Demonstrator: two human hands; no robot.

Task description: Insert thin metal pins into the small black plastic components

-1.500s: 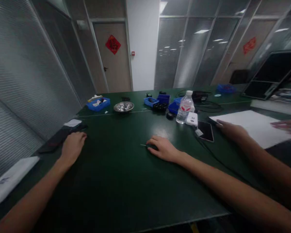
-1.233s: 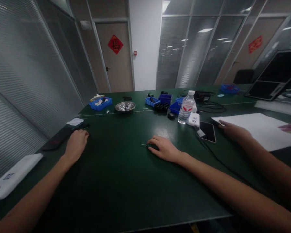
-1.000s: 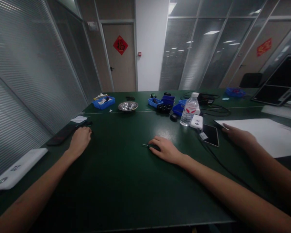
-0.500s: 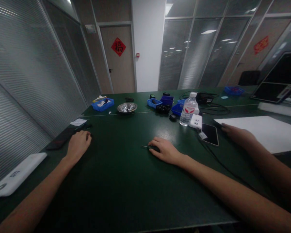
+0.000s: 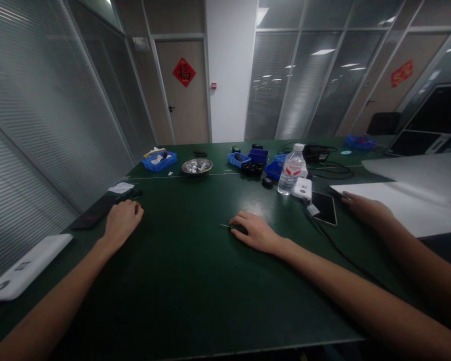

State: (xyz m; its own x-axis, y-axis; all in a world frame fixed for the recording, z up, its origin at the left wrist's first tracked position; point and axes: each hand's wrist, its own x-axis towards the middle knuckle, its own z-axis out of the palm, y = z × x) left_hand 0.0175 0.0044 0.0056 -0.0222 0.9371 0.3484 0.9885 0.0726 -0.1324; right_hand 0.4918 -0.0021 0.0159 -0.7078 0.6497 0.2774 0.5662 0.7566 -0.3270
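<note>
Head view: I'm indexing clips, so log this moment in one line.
left hand: curled, contents unclear; right hand: holding tool; bottle: upright; co-worker's hand: by paper

dark tool partly hidden under right grip, raised pale sheet blurred and cut off at right edge

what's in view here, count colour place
thin-tipped tool: 1, dark, centre
water bottle: 1, clear, right
metal dish: 1, silver, far side
plastic bins: at least 5, blue, far side
phone: 1, black, right
labelled devices: 2, white, left and right
cables: count unclear, black, right
paper: count unclear, white, right
door signs: 2, red, back
table: 1, green, centre
co-worker's hand: 1, bare, right
left hand: 1, bare, left
right hand: 1, bare, centre
</note>
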